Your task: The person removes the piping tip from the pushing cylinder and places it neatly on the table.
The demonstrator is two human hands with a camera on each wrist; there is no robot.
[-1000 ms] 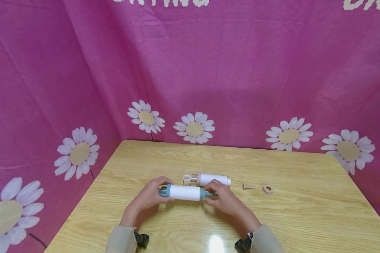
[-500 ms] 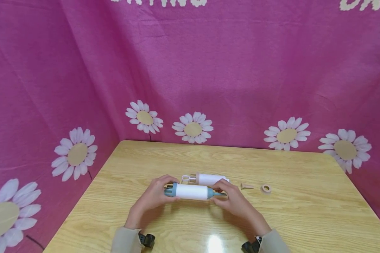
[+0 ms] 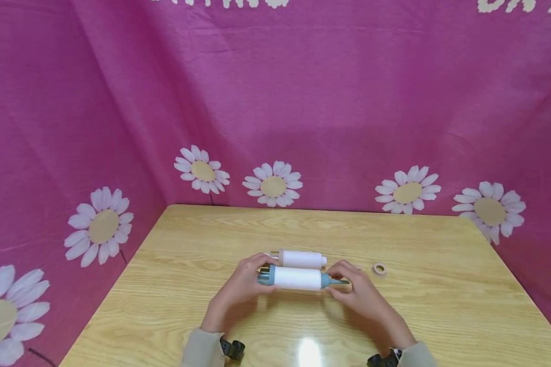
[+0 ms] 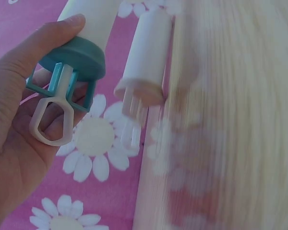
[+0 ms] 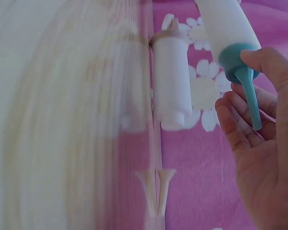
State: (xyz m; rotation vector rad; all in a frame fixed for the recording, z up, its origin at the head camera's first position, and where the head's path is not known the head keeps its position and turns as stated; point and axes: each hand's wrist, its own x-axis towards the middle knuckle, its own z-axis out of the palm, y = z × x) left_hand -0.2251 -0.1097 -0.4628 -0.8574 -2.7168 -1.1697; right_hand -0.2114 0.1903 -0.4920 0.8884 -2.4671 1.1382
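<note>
Head view: two hands hold a white syringe with teal ends [image 3: 297, 278] level just above the wooden worktop [image 3: 441, 306]. The left hand [image 3: 239, 288] grips its plunger end, the right hand [image 3: 360, 295] pinches the nozzle. A beige-ended syringe [image 3: 300, 259] lies just behind.

Left wrist view: fingers [image 4: 53, 43] curl around the teal cap.

Right wrist view: fingertips [image 5: 264, 62] pinch the teal nozzle.

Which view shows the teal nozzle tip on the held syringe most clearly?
Right wrist: the teal nozzle tip is large and sharp beside the right hand's fingers. The head view shows it tiny; the left wrist view misses it.
</note>
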